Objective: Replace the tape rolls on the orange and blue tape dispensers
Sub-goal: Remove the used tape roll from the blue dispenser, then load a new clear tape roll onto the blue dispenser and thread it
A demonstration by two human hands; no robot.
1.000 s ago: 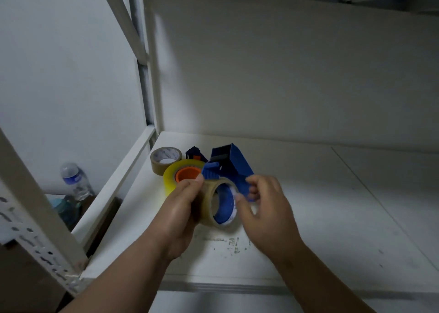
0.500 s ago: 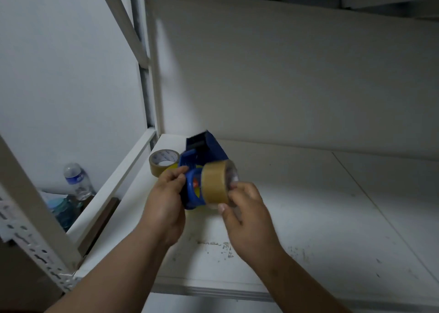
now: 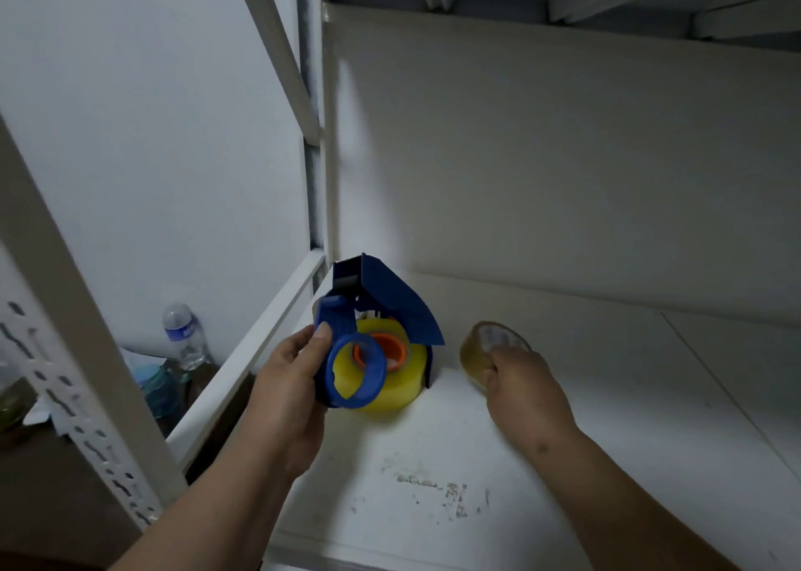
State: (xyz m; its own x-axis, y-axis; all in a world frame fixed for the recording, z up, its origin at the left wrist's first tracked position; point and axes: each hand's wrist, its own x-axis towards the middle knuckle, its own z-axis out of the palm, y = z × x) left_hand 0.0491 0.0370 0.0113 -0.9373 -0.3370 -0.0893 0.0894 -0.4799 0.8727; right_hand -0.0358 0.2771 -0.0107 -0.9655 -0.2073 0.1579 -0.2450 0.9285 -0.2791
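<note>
The blue dispenser [image 3: 377, 310] is held up off the shelf [image 3: 607, 397] by the left hand [image 3: 290, 380], whose fingers are wrapped around its handle with the thumb [image 3: 321, 337] pressed on top; its round hub [image 3: 357, 373] is bare and turned toward the person, which is judged to keep the hub open for a fresh roll. Just behind the blue dispenser, seen partly through the hub ring, the yellow roll [image 3: 390, 386] with its orange core [image 3: 381, 349] is left on the shelf; the orange dispenser itself cannot be made out. To the right of the blue dispenser, well clear of it, the brown roll [image 3: 487, 347] is gripped on edge by the right hand [image 3: 524, 382], fingers closed around its near rim; it appears to touch the shelf, though whether it is being set down or picked up cannot be told.
</note>
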